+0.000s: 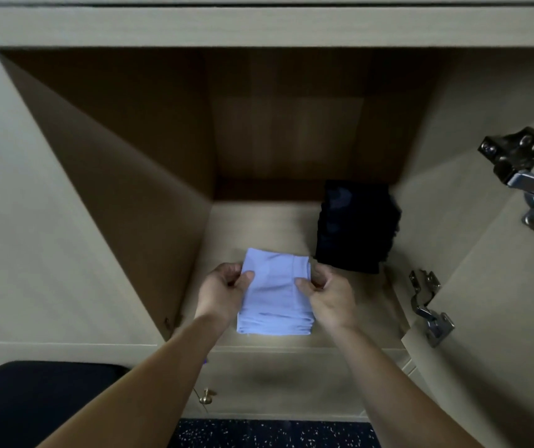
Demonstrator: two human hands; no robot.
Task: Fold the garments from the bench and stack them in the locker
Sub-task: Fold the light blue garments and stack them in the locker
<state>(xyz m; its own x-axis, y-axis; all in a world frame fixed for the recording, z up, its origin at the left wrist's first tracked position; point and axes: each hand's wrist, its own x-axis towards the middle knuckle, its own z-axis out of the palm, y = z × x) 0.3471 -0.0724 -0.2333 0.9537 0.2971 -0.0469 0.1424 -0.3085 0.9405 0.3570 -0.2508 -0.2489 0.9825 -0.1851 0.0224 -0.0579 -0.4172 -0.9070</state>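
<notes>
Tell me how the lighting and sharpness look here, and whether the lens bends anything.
Head view: dim overall; the locker falls into deep shadow at the back; the dark stack loses its folds to blackness; the pale garment is brightest, slightly soft; the wide lens splays the walls outward.

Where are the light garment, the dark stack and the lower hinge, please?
light garment (275,295): head view, top face centre.
dark stack (356,227): head view, top centre.
lower hinge (427,313): head view, metal arm.
</notes>
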